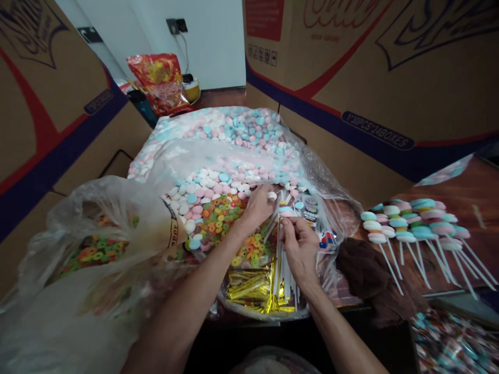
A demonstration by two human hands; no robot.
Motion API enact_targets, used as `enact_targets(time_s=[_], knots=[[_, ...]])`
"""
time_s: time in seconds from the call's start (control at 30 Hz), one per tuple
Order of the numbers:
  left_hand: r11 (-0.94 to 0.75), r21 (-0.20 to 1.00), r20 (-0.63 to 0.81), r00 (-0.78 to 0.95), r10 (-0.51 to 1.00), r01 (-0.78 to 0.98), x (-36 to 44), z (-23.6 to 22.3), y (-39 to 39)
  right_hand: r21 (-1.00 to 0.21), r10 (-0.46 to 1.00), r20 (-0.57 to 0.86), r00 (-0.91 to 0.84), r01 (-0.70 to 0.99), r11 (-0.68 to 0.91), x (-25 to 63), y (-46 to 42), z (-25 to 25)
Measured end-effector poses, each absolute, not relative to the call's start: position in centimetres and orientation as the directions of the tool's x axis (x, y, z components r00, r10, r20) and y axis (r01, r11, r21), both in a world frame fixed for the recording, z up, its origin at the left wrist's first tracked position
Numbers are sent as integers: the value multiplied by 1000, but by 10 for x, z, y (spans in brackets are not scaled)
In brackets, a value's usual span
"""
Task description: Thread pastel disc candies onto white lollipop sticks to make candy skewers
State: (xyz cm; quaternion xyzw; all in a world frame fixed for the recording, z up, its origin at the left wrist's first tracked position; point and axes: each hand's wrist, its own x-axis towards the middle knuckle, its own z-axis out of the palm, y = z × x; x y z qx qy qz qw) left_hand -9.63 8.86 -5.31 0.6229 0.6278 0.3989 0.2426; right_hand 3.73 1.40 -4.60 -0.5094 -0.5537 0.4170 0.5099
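Observation:
My right hand pinches a white lollipop stick just below the candies threaded on it. That candy stack shows blue, pink and yellow pieces. Close by on the left, my left hand has its fingers closed on a white round candy, apart from the stack. Under my hands lie loose white sticks, gold twist ties and ring-shaped gummies in green, orange and yellow. Beyond them, pink, white and blue round candies spread under clear plastic. My left fingertips are partly hidden.
Finished-looking candy sticks lie in a cluster at the right, beside a brown cloth. A plastic bag of gummy rings stands left. Large cardboard boxes rise behind. A red candy packet stands at the back; wrapped sweets sit lower right.

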Motion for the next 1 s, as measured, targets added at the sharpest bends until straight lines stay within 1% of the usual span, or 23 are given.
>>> enact_targets(time_s=[0.1,0.17,0.2,0.27,0.37,0.6,0.7,0.8,0.87,1.0], knots=[[2,963,69,-254,965,270,-105,-45,82,-981,991,128,-40,143,132,37,13,-50],[35,998,-16,-308,951,55,-111,-39,73,-975,986,134,-97,164,149,37,12,-53],[35,999,-40,-315,948,-23,-114,-36,68,-971,983,139,-122,176,160,37,11,-54],[15,993,-50,-303,952,-116,-118,-33,58,-967,975,140,-170,189,172,37,9,-56],[-1,986,-45,-274,961,-168,-123,-33,46,-967,965,134,-226,183,177,37,8,-57],[-17,989,-28,-297,955,-148,-126,-38,42,-955,954,130,-271,226,194,37,9,-60],[-22,996,-1,-263,965,-87,-128,-40,43,-954,952,117,-282,234,187,38,10,-62],[-32,999,39,-232,972,36,-130,-42,42,-951,948,96,-304,254,178,40,12,-62],[-49,986,85,-235,968,159,-129,-42,40,-948,948,85,-307,268,172,40,12,-61],[-111,895,228,-229,946,431,-125,-40,35,-953,952,59,-300,267,143,40,13,-59]])
